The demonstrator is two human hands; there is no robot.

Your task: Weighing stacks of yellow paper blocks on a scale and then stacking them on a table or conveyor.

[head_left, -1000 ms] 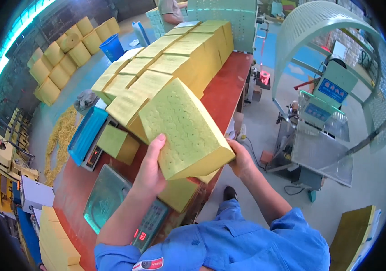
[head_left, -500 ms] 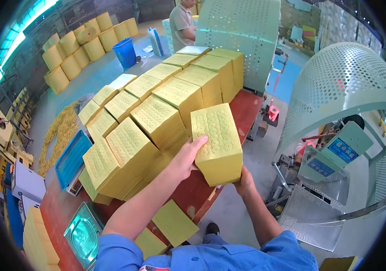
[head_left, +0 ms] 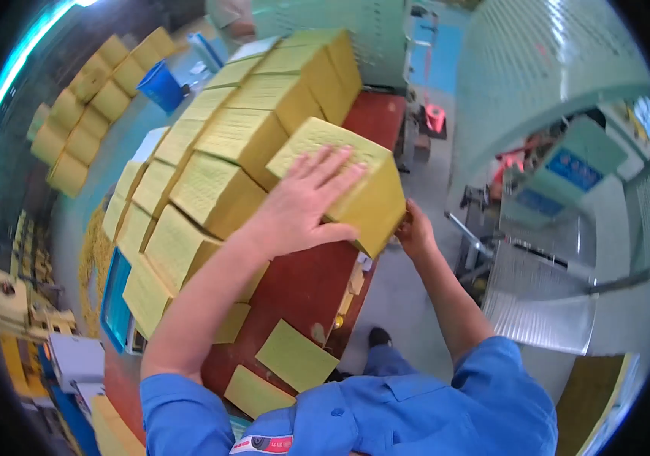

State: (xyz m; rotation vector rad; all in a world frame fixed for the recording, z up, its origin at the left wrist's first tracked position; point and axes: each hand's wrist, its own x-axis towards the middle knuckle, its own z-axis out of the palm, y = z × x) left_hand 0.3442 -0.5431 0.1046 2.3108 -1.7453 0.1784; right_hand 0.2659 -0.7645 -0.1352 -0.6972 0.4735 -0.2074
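Observation:
A thick stack of yellow embossed paper (head_left: pixel 377 196) is tilted over the right edge of the red table (head_left: pixel 298 285). My left hand (head_left: pixel 301 201) lies across its top with fingers spread, the thumb reaching along the near side. At the lower right corner, my right hand (head_left: pixel 416 230) grips the stack, some of its fingers hidden behind it. Left of my hands, rows of similar yellow paper stacks (head_left: pixel 215 199) stand close together on the table. Nearer to me are two flat yellow paper pieces (head_left: pixel 296 355).
A perforated metal machine guard (head_left: pixel 553 83) curves up on the right, above a metal tray (head_left: pixel 542 300). A blue plastic tray (head_left: pixel 117 296) sits left of the stacks. Farther back are a blue bin (head_left: pixel 161 86), yellow paper rolls (head_left: pixel 89 118) and part of another person (head_left: pixel 232 17).
The held stack has turned and tipped. My left hand has shifted from gripping its left side to lying spread on top. My view has swung, so the stacks appear farther left.

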